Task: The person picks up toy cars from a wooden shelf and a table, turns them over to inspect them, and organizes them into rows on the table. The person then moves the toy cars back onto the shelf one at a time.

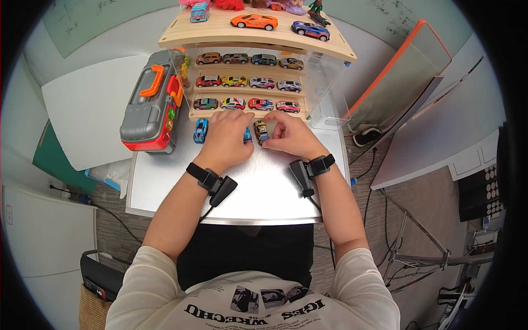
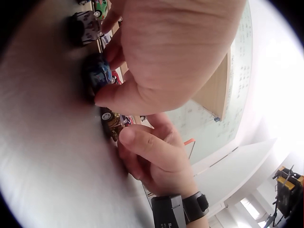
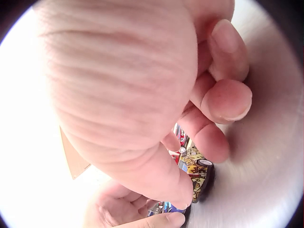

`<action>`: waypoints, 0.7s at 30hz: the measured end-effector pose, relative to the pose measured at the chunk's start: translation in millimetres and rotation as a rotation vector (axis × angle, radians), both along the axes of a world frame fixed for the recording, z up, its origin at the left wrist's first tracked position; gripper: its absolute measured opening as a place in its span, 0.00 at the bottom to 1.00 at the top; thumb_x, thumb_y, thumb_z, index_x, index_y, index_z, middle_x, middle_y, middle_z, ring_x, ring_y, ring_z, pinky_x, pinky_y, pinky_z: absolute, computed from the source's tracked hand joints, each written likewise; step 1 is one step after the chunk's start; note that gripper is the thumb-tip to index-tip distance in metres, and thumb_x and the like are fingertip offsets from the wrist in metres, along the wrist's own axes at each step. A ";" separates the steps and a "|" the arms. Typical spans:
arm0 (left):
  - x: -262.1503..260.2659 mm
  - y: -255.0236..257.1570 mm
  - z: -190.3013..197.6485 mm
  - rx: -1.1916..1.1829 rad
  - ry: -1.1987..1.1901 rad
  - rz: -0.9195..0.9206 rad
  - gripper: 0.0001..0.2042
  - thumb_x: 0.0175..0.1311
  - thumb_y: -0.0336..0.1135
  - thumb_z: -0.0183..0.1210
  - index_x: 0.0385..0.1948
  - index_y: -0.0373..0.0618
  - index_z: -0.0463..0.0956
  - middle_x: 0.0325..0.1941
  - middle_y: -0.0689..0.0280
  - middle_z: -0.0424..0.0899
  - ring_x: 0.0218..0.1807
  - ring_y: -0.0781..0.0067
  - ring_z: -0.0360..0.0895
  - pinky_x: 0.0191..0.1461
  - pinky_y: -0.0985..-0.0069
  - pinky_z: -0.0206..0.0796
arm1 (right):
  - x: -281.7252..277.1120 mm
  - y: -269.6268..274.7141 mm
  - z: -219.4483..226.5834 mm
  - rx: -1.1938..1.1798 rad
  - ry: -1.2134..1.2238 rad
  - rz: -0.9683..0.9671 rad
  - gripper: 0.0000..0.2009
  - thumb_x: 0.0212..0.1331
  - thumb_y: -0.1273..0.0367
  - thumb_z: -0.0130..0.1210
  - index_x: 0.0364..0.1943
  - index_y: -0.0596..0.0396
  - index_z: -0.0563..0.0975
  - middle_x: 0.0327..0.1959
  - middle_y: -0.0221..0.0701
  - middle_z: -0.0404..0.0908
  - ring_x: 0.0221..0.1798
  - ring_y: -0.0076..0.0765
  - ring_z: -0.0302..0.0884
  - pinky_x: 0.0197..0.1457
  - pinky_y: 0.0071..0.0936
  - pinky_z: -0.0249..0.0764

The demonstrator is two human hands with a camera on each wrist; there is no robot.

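On the metal tabletop before the rack, the left hand (image 1: pixel 226 137) bends over a blue toy car (image 1: pixel 247 135) (image 2: pixel 99 73), its thumb and fingers on the car's sides. Close to its right is a yellow-and-black toy car (image 1: pixel 260 132) (image 3: pixel 195 170), pinched between thumb and fingers of the right hand (image 1: pixel 296 136) (image 3: pixel 118 95). The right hand's other fingers curl in. Another blue car (image 1: pixel 201 131) stands left of the left hand. A pale patterned car (image 2: pixel 86 26) shows beyond the left hand's fingers in the left wrist view.
The wooden rack (image 1: pixel 192 114) holds rows of toy cars behind the hands. On its top board (image 1: pixel 214 34) stand an orange car (image 1: pixel 254 22), a dark blue car (image 1: pixel 311 30) and a small light-blue vehicle (image 1: pixel 199 12). A grey toolbox (image 1: pixel 146 107) stands left, a clear bin (image 1: pixel 330 120) right.
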State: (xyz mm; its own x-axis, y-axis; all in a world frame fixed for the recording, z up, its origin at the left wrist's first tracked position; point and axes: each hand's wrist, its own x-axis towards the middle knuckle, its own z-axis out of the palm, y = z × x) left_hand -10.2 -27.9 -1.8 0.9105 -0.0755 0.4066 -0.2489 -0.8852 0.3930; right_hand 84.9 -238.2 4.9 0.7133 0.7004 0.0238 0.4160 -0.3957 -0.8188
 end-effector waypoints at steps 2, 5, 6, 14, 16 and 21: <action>0.2 0.6 -2.6 0.006 -0.009 0.013 0.31 0.47 0.33 0.68 0.60 0.44 0.80 0.60 0.51 0.83 0.66 0.48 0.76 0.75 0.55 0.61 | -0.4 0.1 0.2 -0.004 0.004 0.016 0.30 0.50 0.69 0.76 0.61 0.54 0.79 0.23 0.21 0.77 0.27 0.18 0.73 0.34 0.20 0.71; 1.3 0.7 -3.8 -0.002 -0.018 0.004 0.31 0.47 0.33 0.68 0.60 0.43 0.80 0.60 0.51 0.83 0.66 0.47 0.76 0.74 0.54 0.62 | 2.6 -0.7 -3.7 -0.020 0.011 0.034 0.33 0.49 0.67 0.75 0.64 0.54 0.79 0.22 0.23 0.78 0.27 0.20 0.74 0.33 0.22 0.71; 1.9 0.9 -3.5 -0.031 -0.012 -0.023 0.30 0.47 0.32 0.68 0.60 0.43 0.80 0.59 0.51 0.83 0.66 0.47 0.76 0.74 0.54 0.62 | 3.1 -0.2 -4.1 -0.032 0.016 0.037 0.34 0.49 0.66 0.75 0.65 0.54 0.79 0.22 0.25 0.79 0.27 0.23 0.75 0.33 0.25 0.71; 1.8 -0.6 0.4 -0.083 -0.021 -0.215 0.28 0.46 0.28 0.66 0.57 0.42 0.80 0.53 0.54 0.83 0.61 0.45 0.77 0.71 0.55 0.66 | 1.5 -1.3 -1.1 -0.015 0.042 0.047 0.31 0.49 0.69 0.76 0.61 0.56 0.79 0.23 0.21 0.78 0.27 0.17 0.73 0.32 0.20 0.69; 3.7 0.3 -3.9 -0.086 -0.060 -0.204 0.28 0.46 0.28 0.66 0.56 0.41 0.80 0.51 0.54 0.83 0.59 0.45 0.77 0.70 0.55 0.66 | 1.2 -0.3 -1.0 -0.018 0.028 0.044 0.30 0.50 0.69 0.76 0.60 0.56 0.80 0.23 0.21 0.77 0.27 0.17 0.73 0.32 0.21 0.69; 5.9 2.2 -9.2 -0.100 -0.072 -0.168 0.28 0.46 0.28 0.66 0.56 0.41 0.80 0.53 0.54 0.82 0.61 0.45 0.76 0.71 0.55 0.65 | 0.5 2.8 -1.6 -0.039 -0.010 -0.032 0.30 0.51 0.68 0.76 0.61 0.57 0.79 0.23 0.22 0.78 0.27 0.18 0.73 0.32 0.23 0.69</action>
State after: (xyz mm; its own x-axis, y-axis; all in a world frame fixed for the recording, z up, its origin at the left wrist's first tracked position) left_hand -4.4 -25.7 -11.1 0.8569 -0.1793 0.4834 -0.4201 -0.7863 0.4530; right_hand 85.4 -235.4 3.3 0.7350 0.6781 0.0039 0.4104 -0.4403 -0.7985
